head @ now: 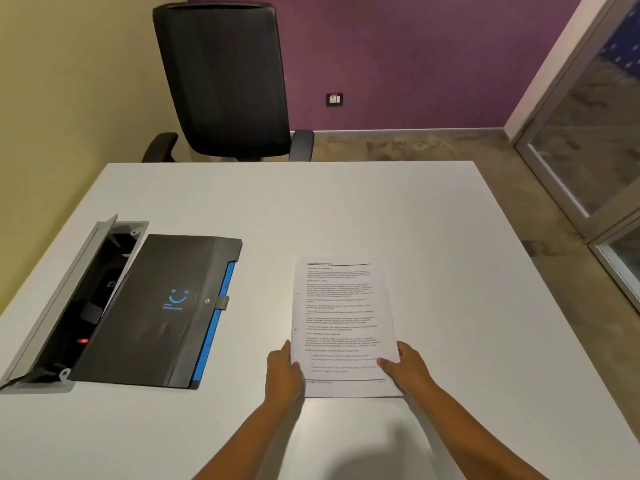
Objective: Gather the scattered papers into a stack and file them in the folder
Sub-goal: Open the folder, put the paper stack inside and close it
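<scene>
Head view: your left hand (282, 370) and right hand (405, 367) pinch the paper stack (341, 323) right of the closed folder (156, 310); sheets look light, floppy, slippery, so grip both side edges.

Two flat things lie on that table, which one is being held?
The stack of papers, gripped by the left hand and right hand. The black folder lies untouched.

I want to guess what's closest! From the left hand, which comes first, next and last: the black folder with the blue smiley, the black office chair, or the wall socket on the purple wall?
From the left hand:
1. Black folder with the blue smiley, on the table to its left.
2. Black office chair, behind the table's far edge.
3. Wall socket on the purple wall, farthest back.
</scene>
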